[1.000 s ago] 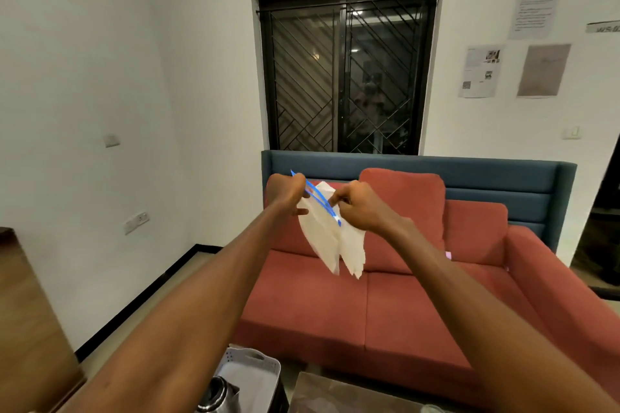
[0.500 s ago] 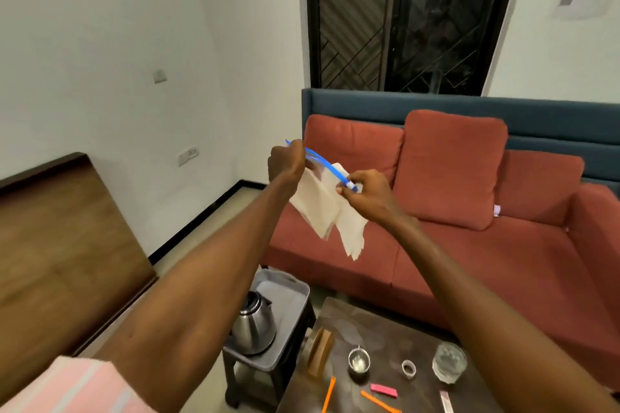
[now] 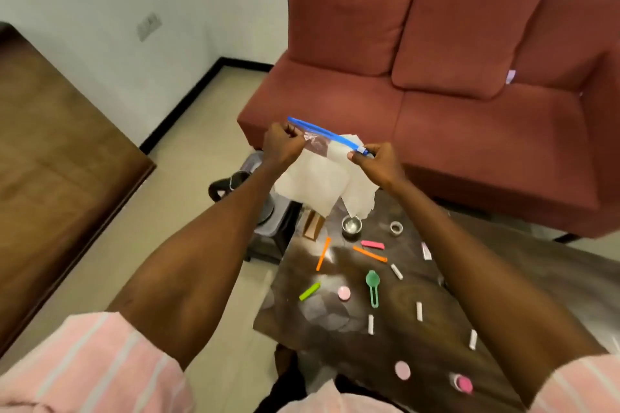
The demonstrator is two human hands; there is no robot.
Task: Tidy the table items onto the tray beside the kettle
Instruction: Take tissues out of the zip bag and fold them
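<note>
Both hands (image 3: pixel 281 146) (image 3: pixel 377 163) pinch zip bag (image 3: pixel 315 171) holding white paper.

Bowl (image 3: pixel 351 227) and clips (image 3: pixel 323 253) crowding table (image 3: pixel 419 282).

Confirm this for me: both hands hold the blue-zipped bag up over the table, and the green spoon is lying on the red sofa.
One detail is wrong. The head view shows the left hand and right hand holding the blue-zipped bag up, but the green spoon lies on the dark table, among the other small items, not on the red sofa.
</note>
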